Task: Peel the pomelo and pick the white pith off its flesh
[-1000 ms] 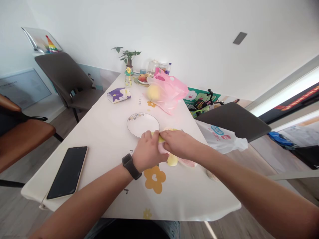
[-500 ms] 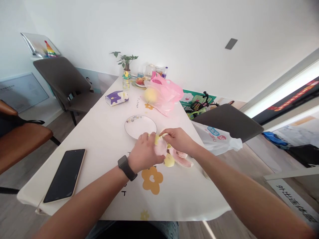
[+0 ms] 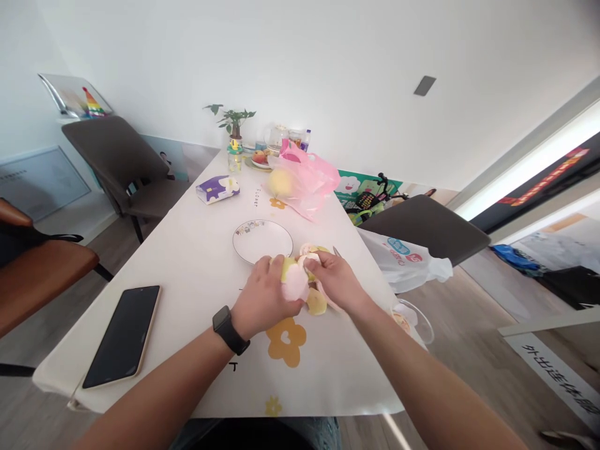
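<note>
Pomelo [image 3: 294,281], partly peeled, held just above the tablecloth at the near side of a white plate [image 3: 261,242], not touching the plate. Yellow rind remains in patches on its far and left sides; the pale pink pith shows across the near face. No bare segments can be made out. Loose rind pieces [image 3: 317,302], yellow outside and pink inside, lie on the table directly under the hands. A second, unpeeled yellow fruit [image 3: 281,182] sits against a pink plastic bag [image 3: 316,187] further along the table. Left hand [image 3: 265,298] cups the pomelo from the left, palm toward it, fingers [image 3: 276,265] curled and close together over the top, thumb out of sight. A black-strapped watch [image 3: 228,330] sits on that wrist, forearm angled in from the near left. Right hand [image 3: 335,281] comes in from the near right, knuckles up, fingers [image 3: 312,262] bent down and pinching the rind at the pomelo's upper edge; exact thumb placement is hidden. A small metal tip [image 3: 336,251], possibly a knife, lies just beyond the right hand, untouched. A black smartphone [image 3: 122,337] lies well to the left, face up.
</note>
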{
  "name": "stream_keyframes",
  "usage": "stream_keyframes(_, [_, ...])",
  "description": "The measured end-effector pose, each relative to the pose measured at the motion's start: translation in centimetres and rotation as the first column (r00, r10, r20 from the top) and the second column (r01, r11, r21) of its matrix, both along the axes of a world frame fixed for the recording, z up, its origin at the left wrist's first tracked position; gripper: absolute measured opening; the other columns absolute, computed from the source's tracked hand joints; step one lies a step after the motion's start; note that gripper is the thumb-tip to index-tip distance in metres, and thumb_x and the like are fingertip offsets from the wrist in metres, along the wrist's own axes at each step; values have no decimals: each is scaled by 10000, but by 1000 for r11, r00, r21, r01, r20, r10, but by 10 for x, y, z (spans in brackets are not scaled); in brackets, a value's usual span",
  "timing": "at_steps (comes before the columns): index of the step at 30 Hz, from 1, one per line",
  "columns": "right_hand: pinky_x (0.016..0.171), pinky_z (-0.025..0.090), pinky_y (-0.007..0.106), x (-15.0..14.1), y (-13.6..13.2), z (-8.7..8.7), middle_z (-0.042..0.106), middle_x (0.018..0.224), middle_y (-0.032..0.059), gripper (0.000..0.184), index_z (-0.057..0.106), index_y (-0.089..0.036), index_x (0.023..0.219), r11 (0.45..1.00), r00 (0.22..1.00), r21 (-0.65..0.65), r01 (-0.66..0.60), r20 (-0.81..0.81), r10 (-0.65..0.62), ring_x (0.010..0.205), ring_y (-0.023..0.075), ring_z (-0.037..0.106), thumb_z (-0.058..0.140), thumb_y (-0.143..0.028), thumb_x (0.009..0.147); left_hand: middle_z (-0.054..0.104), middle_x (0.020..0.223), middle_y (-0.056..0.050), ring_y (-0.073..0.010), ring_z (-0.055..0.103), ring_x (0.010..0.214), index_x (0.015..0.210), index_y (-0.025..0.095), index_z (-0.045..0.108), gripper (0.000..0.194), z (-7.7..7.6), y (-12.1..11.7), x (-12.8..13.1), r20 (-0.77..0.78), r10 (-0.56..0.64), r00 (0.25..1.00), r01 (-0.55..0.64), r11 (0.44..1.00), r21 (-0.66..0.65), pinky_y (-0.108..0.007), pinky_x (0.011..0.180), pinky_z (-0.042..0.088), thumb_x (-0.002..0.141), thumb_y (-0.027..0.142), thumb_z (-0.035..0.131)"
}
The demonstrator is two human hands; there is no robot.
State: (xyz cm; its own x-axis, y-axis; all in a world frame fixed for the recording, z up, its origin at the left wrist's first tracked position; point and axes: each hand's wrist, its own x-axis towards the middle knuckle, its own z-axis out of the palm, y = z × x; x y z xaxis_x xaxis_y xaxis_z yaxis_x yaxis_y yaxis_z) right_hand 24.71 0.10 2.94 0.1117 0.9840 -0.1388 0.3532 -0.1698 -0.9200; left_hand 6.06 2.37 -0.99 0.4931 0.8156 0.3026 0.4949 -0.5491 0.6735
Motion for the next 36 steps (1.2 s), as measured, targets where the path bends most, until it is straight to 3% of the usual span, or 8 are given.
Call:
stream_keyframes(5, [827, 592, 434, 15, 2, -23, 735, 1034, 135, 383, 555, -226, 979, 906, 899, 135, 400, -248, -360, 996, 292, 719, 502, -593, 887, 458, 1328, -131, -331, 440, 1310, 1417, 219, 320, 862, -10, -2, -10, 64, 43, 997, -39, 997, -69, -500, 1097, 417, 702, 387, 771])
stream_keyframes(8, [855, 569, 437, 37, 1, -15, 736, 1077, 133, 383, 595, -210, 1080, 890, 888, 219, 400, 149, -436, 1005, 289, 716, 437, -530, 943, 438, 1367, -125, -324, 431, 1332, 1441, 232, 293, 885, -14, -2, -17, 90, 34, 995, -27, 997, -75, -503, 1114, 411, 713, 387, 771])
stream_keyframes(10, [961, 509, 476, 50, 1, -8, 717, 1179, 148, 385, 619, -191, 1197, 949, 756, 200, 245, 573, -316, 1106, 302, 677, 390, -401, 970, 431, 1381, -123, -323, 428, 1337, 1441, 236, 294, 887, -15, -3, -19, 95, 24, 995, -18, 998, -57, -504, 1118, 411, 710, 379, 776])
stream_keyframes(13, [1112, 386, 478, 54, 1, -1, 610, 1387, 181, 433, 603, -127, 1303, 996, 606, 74, 50, 791, -89, 1324, 319, 533, 469, -254, 910, 424, 1387, -128, -322, 429, 1338, 1435, 232, 299, 883, -15, -5, -19, 88, 18, 996, -15, 999, -30, -511, 1121, 411, 707, 364, 780])
stream_keyframes(16, [1174, 309, 479, 39, -6, 4, 486, 1520, 168, 542, 517, -122, 1415, 996, 617, 34, -80, 786, 22, 1439, 308, 392, 533, -341, 919, 421, 1389, -136, -332, 432, 1336, 1436, 241, 294, 890, -15, -8, -18, 87, 12, 996, -11, 1000, -13, -524, 1103, 424, 702, 351, 786])
stream_keyframes(20, [1043, 458, 415, 11, -16, 25, 517, 1500, 108, 659, 484, -218, 1447, 932, 715, -49, -360, 628, 309, 1333, 273, 518, 604, -547, 889, 412, 1397, -146, -348, 428, 1341, 1444, 252, 282, 903, -19, -10, -18, 83, -25, 996, 22, 999, 38, -536, 1083, 438, 702, 347, 787])
stream_keyframes(27, [866, 461, 368, -6, -2, 62, 699, 1095, 87, 296, 653, -189, 1097, 834, 495, -190, -518, 728, 474, 1053, 276, 621, 606, -354, 856, 363, 1447, -165, -361, 416, 1354, 1448, 252, 271, 921, -24, -12, -17, 46, -74, 996, 68, 990, 125, -535, 1090, 435, 691, 337, 790])
stream_keyframes(36, [785, 425, 332, -23, 1, 50, 645, 1014, 111, 150, 572, -162, 946, 853, 347, -237, -464, 838, 422, 971, 257, 589, 545, -203, 804, 354, 1444, -168, -361, 396, 1361, 1427, 248, 281, 891, -27, -14, -13, 53, -55, 997, 46, 986, 161, -524, 1098, 425, 696, 340, 780])
